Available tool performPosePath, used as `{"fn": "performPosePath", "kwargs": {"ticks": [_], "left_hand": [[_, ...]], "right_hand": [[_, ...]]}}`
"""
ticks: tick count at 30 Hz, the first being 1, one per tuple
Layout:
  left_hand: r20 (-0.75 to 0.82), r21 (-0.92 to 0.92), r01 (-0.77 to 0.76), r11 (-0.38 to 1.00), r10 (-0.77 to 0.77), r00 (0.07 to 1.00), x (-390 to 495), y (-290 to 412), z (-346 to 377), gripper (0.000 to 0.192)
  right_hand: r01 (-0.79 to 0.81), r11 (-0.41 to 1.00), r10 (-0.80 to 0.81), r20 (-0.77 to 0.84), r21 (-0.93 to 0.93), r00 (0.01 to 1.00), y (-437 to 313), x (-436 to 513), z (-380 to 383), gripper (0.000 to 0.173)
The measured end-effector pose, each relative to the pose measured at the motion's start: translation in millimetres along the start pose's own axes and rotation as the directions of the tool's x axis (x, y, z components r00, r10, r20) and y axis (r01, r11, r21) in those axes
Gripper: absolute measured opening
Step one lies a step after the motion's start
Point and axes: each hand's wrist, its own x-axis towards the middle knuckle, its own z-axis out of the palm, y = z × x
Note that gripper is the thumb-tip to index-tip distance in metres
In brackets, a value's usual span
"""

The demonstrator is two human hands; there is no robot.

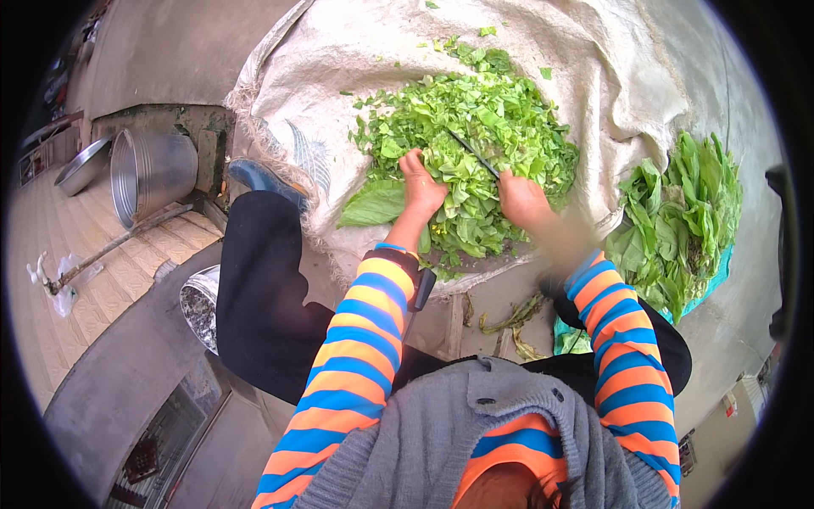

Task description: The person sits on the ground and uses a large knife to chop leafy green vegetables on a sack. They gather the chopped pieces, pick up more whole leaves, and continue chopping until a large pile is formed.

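Observation:
A heap of chopped leafy greens [483, 121] lies before me on a pale woven sack [356, 57] spread over the ground. My right hand [521, 200] grips a knife at its near end; the dark blade [470, 151] points away and to the left across the greens. My left hand [421, 188] presses on leaves at the near left side of the heap, its fingers partly hidden among them. One large whole leaf [374, 203] sticks out to the left beneath that hand. Whatever surface lies under the heap is mostly covered.
Uncut leafy greens [680, 223] are piled on a teal sheet at the right. Wilted leaves [518, 315] lie between my legs. At the left stand a metal bucket [156, 172] lying tilted, a metal basin [84, 167], a wooden pole [121, 245] and a white pail [200, 305].

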Motion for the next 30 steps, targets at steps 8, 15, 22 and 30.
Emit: {"fn": "performPosePath", "kwargs": {"ticks": [8,15,22,30], "left_hand": [[0.09,0.406,-0.227,0.885,0.208,0.974,-57.3,36.3,0.4,0.066],[0.088,0.552,-0.002,0.834,-0.056,0.995,-51.2,69.1,24.9,0.104],[-0.038,0.308,0.066,0.949,-0.057,0.998,-18.6,25.1,10.9,0.092],[0.082,-0.432,-0.005,0.902,0.045,0.996,-21.0,-4.7,-40.1,0.046]], "right_hand": [[-0.011,1.0,0.011,0.021,0.007,1.0,2.0,-0.6,-4.1,0.018],[0.137,0.951,-0.012,-0.411,0.276,0.912,6.8,-40.3,-36.5,0.018],[-0.146,0.979,0.192,-0.391,0.143,0.9,25.3,-14.0,-19.8,0.017],[-0.062,0.972,0.13,-0.301,0.225,0.945,3.1,-19.6,23.5,0.017]]}}
